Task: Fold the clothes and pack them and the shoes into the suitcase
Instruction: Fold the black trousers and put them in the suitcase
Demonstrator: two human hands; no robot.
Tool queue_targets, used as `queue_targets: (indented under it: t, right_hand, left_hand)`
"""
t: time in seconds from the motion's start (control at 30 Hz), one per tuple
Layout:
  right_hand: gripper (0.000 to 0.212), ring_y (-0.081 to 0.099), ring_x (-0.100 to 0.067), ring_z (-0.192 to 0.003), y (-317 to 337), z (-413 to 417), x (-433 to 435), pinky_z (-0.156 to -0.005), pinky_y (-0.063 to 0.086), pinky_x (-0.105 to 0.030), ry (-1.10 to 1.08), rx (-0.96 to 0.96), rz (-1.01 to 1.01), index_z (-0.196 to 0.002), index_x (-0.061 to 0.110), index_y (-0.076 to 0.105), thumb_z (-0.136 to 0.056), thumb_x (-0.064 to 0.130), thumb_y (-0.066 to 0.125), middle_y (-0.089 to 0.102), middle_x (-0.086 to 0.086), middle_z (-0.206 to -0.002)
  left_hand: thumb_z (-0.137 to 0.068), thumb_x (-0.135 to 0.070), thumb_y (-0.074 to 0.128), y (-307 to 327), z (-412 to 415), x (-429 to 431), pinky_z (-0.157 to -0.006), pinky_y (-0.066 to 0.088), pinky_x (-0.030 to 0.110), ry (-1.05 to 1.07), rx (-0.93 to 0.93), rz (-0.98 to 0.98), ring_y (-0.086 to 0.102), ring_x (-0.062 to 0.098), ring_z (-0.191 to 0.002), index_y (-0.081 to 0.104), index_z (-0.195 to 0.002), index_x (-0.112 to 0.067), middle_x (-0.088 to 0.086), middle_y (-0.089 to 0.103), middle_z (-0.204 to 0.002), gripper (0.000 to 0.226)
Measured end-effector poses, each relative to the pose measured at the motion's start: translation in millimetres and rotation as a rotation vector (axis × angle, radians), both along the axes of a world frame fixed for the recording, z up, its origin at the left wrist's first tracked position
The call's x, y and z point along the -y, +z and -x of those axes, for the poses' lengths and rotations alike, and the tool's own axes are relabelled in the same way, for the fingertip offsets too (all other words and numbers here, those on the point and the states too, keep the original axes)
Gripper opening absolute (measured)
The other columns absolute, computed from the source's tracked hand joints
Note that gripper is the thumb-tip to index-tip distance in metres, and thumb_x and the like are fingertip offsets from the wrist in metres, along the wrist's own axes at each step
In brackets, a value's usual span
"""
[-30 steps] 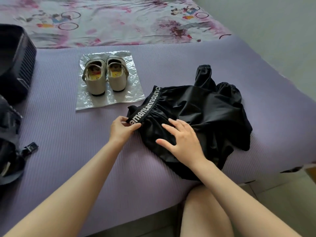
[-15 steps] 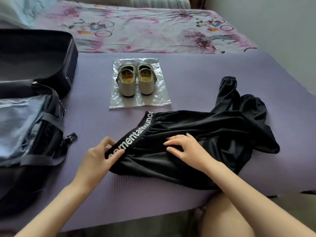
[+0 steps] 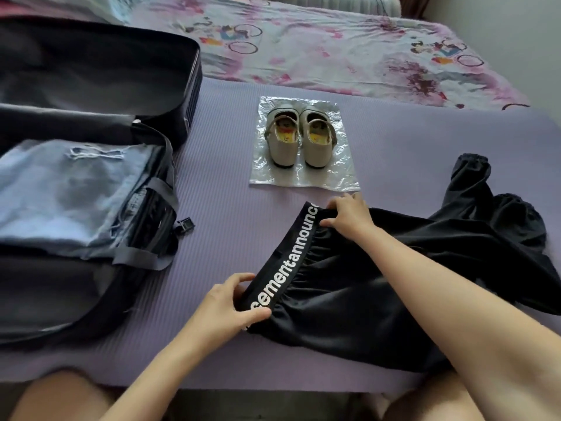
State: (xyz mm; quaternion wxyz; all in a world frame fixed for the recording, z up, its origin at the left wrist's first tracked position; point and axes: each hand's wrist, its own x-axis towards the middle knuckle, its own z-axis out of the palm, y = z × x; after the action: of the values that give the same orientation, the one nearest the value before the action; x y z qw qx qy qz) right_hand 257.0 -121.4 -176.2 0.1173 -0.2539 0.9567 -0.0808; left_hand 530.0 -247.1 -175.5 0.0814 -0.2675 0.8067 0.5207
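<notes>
You have black trousers (image 3: 379,299) in front of you, their black waistband (image 3: 285,262) printed with white lettering. The shoes (image 3: 299,139) are beige, with yellow pictured insoles, and sit on a silvery clear plastic bag (image 3: 303,177). Your mat (image 3: 227,232) is plain lilac with fine ribs. The bedsheet (image 3: 334,50) beyond it is pale with pink blotches and cartoon figures. The suitcase (image 3: 91,71) is dark, near black, and the folded jeans (image 3: 66,189) in it are faded light blue.
</notes>
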Motion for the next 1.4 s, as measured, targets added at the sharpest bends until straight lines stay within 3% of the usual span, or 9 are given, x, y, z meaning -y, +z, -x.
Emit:
queue_targets:
  t: [0.23,0.37,0.53,0.83,0.97,1.1,1.23,1.3,1.4]
  right_hand:
    - [0.023,0.043,-0.025,-0.125,44,7,68,-0.112,0.014,-0.035,0.105,-0.185,0.418,-0.110,0.024,0.064,-0.093,0.035,0.054,0.065,-0.002,-0.112]
    - [0.028,0.030,-0.025,-0.134,71,1,157,-0.115,0.009,-0.034,0.248,-0.251,0.365,-0.118,0.025,0.062,-0.095,0.035,0.050,0.056,-0.008,-0.123]
    - [0.032,0.031,-0.024,-0.132,41,-21,212,-0.116,0.009,-0.037,0.457,-0.194,0.112,-0.127,0.022,0.057,-0.097,0.027,0.048,0.052,-0.002,-0.136]
    - [0.024,0.051,-0.018,-0.121,16,-58,26,-0.105,0.037,-0.036,0.416,0.053,0.368,-0.113,0.018,0.068,-0.091,0.026,0.061,0.057,-0.001,-0.132]
    - [0.044,0.048,-0.012,-0.125,13,-92,-81,-0.107,0.036,-0.032,0.437,0.028,0.282,-0.117,0.025,0.065,-0.088,0.055,0.050,0.050,0.006,-0.138]
    - [0.053,0.045,-0.013,-0.125,-1,-119,-142,-0.107,0.034,-0.032,0.410,-0.136,0.225,-0.127,0.026,0.052,-0.081,0.051,0.059,0.046,0.008,-0.139]
    - [0.046,0.048,-0.020,-0.114,-21,-130,-159,-0.111,0.028,-0.035,0.328,-0.314,0.184,-0.110,0.023,0.056,-0.071,0.033,0.079,0.059,0.001,-0.117]
    - [0.016,0.058,-0.019,-0.102,-21,-127,-156,-0.114,0.024,-0.032,0.348,-0.429,0.248,-0.094,0.020,0.065,-0.081,0.029,0.063,0.067,0.004,-0.098]
    - [0.033,0.061,-0.017,-0.065,6,-114,-142,-0.112,0.028,-0.027,0.252,-0.477,0.400,-0.087,0.010,0.070,-0.093,0.033,0.047,0.062,0.005,-0.065]
  left_hand:
    - [-0.086,-0.029,0.066,2,-3,3,-0.065,0.051,0.019,0.229,-0.179,-0.247,0.066,0.003,-0.070,0.068,-0.089,-0.025,-0.007,0.072,-0.084,0.005]
    - [-0.092,-0.030,0.057,8,2,12,-0.046,0.043,0.020,0.437,-0.264,-0.150,0.048,0.007,-0.045,0.063,-0.082,-0.019,-0.002,0.065,-0.069,0.016]
    - [-0.091,-0.025,0.058,-6,-3,34,-0.056,0.049,0.033,0.563,-0.208,0.042,0.056,0.007,-0.058,0.060,-0.091,-0.020,-0.009,0.063,-0.074,0.006]
    - [-0.063,-0.036,0.085,-19,-19,38,-0.092,0.051,0.039,0.525,-0.031,-0.202,0.063,0.010,-0.101,0.056,-0.116,-0.025,-0.007,0.068,-0.105,0.061]
    - [-0.071,-0.009,0.075,-11,-16,34,-0.083,0.052,0.032,0.663,-0.132,-0.563,0.065,0.018,-0.100,0.054,-0.122,-0.009,0.009,0.067,-0.110,0.055]
    - [-0.080,-0.005,0.063,-9,-20,17,-0.087,0.049,0.033,0.742,-0.165,-0.919,0.063,0.023,-0.104,0.059,-0.115,0.000,0.013,0.068,-0.110,0.035]
    - [-0.086,-0.005,0.062,-10,-22,3,-0.076,0.053,0.031,0.796,-0.206,-0.724,0.066,0.024,-0.096,0.060,-0.110,-0.004,0.013,0.069,-0.104,0.024]
    - [-0.086,-0.006,0.063,-11,-21,4,-0.068,0.057,0.030,0.827,-0.236,-0.539,0.068,0.027,-0.091,0.061,-0.100,-0.007,0.015,0.068,-0.100,0.014]
    - [-0.085,-0.008,0.066,-6,-22,14,-0.053,0.056,0.026,0.886,-0.321,-0.382,0.066,0.030,-0.084,0.060,-0.091,-0.008,0.013,0.065,-0.091,0.009]
